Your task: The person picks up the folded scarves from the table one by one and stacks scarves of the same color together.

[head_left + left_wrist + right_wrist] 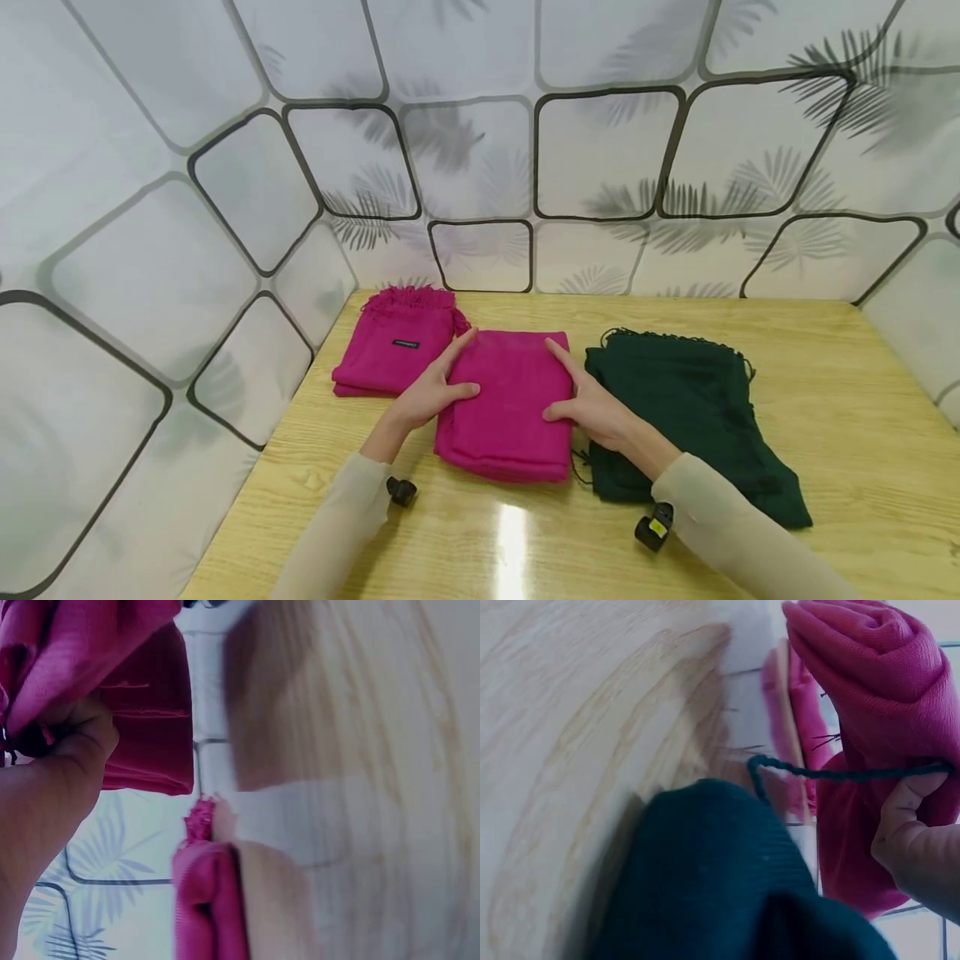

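A folded magenta scarf (510,408) is held between both hands, raised above the table in the wrist views. My left hand (431,392) grips its left side, thumb on top. On the right edge, my right hand (600,408) holds it the same way; the fingers underneath are partly hidden. A green fringe strand (840,775) stretches from the dark green scarf (675,408) to the held scarf beside my right hand. Just left of my left hand lies another folded magenta scarf (397,350) with a fringe and a small dark label.
The light wooden table (847,400) meets patterned cloth walls (480,158) at the back and left. The green scarf lies loosely folded, its near right corner spread out. Small black cameras (655,527) sit on both wrists.
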Demonstrator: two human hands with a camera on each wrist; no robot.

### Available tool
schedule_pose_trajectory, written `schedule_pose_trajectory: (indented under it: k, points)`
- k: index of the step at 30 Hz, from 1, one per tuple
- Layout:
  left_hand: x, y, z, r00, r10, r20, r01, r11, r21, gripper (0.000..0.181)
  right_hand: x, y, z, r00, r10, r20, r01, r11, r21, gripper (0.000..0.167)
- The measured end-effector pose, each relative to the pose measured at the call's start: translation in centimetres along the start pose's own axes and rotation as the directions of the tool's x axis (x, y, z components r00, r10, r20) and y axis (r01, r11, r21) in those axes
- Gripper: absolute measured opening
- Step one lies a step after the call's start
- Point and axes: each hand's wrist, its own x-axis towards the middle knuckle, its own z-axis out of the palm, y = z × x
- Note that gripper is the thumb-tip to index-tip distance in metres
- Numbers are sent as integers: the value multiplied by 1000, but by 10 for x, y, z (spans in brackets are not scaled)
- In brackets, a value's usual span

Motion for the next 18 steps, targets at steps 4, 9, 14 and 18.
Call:
schedule_pose_trajectory:
  k: [4,9,14,18]
  points:
    - [-10,10,3,999,45,-24,-45,999,10,84,-10,-5,-2,997,-71,30,72,996,-57,107]
    - [-18,20,5,997,70,-44,-70,997,13,85,-19,-5,-1,990,-143,8,143,982,-125,107]
    - [-22,16,6,998,66,-2,-66,994,84,92,-22,1,7,988,-157,-1,156,980,-123,107]
    - [-23,9,7,997,56,54,-63,989,136,96,-26,8,12,988,-157,-10,153,976,-154,106]
